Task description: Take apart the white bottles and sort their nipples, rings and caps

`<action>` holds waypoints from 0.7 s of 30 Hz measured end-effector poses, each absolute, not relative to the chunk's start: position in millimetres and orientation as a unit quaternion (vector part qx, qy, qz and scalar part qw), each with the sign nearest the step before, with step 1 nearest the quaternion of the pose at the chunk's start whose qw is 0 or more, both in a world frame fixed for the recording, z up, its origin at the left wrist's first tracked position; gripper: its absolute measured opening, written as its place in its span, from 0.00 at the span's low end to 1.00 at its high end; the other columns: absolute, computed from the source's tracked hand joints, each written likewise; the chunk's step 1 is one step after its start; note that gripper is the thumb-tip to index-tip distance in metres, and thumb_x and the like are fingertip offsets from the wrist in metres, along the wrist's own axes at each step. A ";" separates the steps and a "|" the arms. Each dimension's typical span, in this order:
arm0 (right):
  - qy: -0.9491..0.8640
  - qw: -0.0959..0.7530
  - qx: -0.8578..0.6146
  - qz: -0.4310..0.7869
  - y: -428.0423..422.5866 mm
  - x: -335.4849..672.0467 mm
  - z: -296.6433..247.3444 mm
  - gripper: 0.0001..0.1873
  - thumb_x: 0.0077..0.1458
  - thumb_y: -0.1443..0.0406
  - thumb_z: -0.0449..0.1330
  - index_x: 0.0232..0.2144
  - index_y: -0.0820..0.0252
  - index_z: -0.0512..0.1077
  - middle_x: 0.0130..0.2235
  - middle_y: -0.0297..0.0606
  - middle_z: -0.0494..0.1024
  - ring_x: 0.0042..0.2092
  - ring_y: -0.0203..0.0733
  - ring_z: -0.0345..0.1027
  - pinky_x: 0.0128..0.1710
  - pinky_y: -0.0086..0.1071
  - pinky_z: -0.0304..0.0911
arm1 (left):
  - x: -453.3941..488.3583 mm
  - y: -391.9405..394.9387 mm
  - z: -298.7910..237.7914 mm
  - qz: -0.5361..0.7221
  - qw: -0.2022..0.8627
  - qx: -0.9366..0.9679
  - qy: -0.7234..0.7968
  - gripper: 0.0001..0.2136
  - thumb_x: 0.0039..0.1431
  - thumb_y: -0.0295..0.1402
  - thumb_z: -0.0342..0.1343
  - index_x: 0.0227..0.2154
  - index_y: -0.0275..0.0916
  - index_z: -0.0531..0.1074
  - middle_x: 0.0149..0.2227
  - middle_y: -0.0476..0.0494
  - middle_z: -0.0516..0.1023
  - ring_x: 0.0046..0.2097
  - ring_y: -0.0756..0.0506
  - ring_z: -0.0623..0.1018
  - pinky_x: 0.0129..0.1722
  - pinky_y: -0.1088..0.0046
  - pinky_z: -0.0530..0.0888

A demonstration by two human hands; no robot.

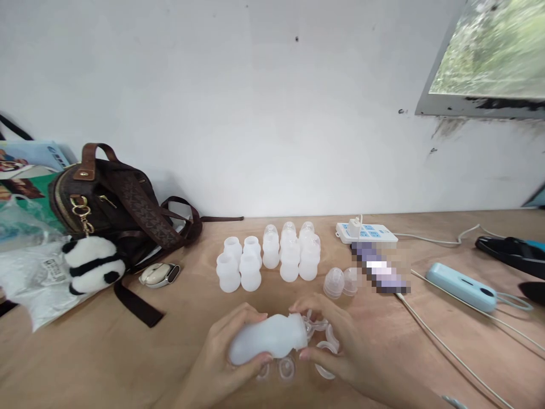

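Note:
A translucent white baby bottle (pixel 268 339) lies sideways above the table, its neck pointing right. My left hand (pixel 225 346) is wrapped round its base end. The fingers and thumb of my right hand (pixel 334 341) pinch the white neck end, where a clear nipple partly shows; my fingers hide some of it. Below the bottle lies a clear nipple (pixel 286 368), with another beside it. Clear rings (pixel 326 369) lie under and beside my right hand. Two clear dome caps (pixel 334 282) stand just beyond that hand.
Several open bottles (pixel 229 274) and several capped bottles (pixel 290 261) stand behind my hands. A dark backpack (pixel 123 199) with a panda charm (pixel 93 264) and a mouse (pixel 159 275) are at left. A power strip (pixel 374 233), a blurred phone (pixel 378 267) and a blue device (pixel 462 287) lie right.

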State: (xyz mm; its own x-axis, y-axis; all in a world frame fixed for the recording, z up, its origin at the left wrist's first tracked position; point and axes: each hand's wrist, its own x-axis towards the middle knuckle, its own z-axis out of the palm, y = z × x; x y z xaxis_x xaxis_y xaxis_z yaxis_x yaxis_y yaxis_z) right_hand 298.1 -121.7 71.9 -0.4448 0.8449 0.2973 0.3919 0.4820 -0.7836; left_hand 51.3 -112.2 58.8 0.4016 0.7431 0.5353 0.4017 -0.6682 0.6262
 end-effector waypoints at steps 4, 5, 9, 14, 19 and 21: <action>-0.776 0.324 -0.426 0.334 -122.3 298.4 66.7 0.32 0.53 0.59 0.67 0.58 0.50 0.62 0.50 0.42 0.75 0.48 0.47 0.71 0.45 0.39 0.71 | 48.8 -112.4 51.3 0.416 0.227 0.803 0.360 0.15 0.53 0.35 0.65 0.44 0.45 0.74 0.35 0.47 0.79 0.34 0.44 0.79 0.33 0.73 0.74; -0.779 0.310 -0.434 0.330 -122.8 298.3 66.2 0.27 0.55 0.59 0.64 0.56 0.51 0.64 0.47 0.40 0.77 0.45 0.46 0.72 0.42 0.38 0.72 | 48.2 -112.2 48.3 0.414 0.239 0.801 0.361 0.15 0.53 0.36 0.65 0.44 0.45 0.74 0.35 0.46 0.79 0.34 0.44 0.78 0.33 0.73 0.74; -0.827 0.304 -0.396 0.259 -124.2 298.1 70.1 0.14 0.61 0.59 0.60 0.49 0.53 0.71 0.42 0.39 0.80 0.41 0.43 0.74 0.38 0.34 0.73 | 48.4 -107.3 41.1 0.411 0.360 0.736 0.399 0.15 0.51 0.43 0.65 0.40 0.43 0.77 0.34 0.45 0.78 0.34 0.44 0.77 0.32 0.73 0.72; -0.859 0.428 -0.277 0.043 -124.1 303.6 69.9 0.24 0.63 0.76 0.49 0.56 0.49 0.65 0.52 0.45 0.73 0.51 0.42 0.72 0.42 0.31 0.72 | 51.5 -96.4 51.5 0.425 0.631 0.512 0.399 0.25 0.51 0.56 0.60 0.33 0.35 0.75 0.27 0.45 0.75 0.26 0.47 0.73 0.23 0.76 0.69; -0.841 0.377 -0.350 0.165 -126.0 305.3 63.9 0.34 0.57 0.68 0.60 0.63 0.50 0.54 0.49 0.43 0.76 0.47 0.46 0.75 0.44 0.36 0.73 | 47.5 -88.2 52.2 0.459 0.602 0.507 0.413 0.23 0.55 0.54 0.59 0.33 0.35 0.75 0.31 0.43 0.76 0.30 0.47 0.74 0.29 0.74 0.70; -0.827 0.332 -0.381 0.245 -128.0 302.3 63.6 0.41 0.54 0.65 0.63 0.65 0.50 0.50 0.47 0.41 0.77 0.46 0.46 0.75 0.45 0.39 0.73 | 46.7 -86.7 47.2 0.457 0.553 0.558 0.418 0.23 0.52 0.54 0.61 0.36 0.36 0.75 0.33 0.44 0.77 0.33 0.45 0.75 0.31 0.75 0.70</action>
State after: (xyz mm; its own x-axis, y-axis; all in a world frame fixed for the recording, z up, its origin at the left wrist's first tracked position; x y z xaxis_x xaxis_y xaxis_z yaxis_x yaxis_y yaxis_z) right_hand 302.3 -128.0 63.6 -0.4888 0.7936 0.3623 0.4683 0.5891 -0.6585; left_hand 46.7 -86.7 47.2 0.2339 0.9711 0.0474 -0.0389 -0.0394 0.9985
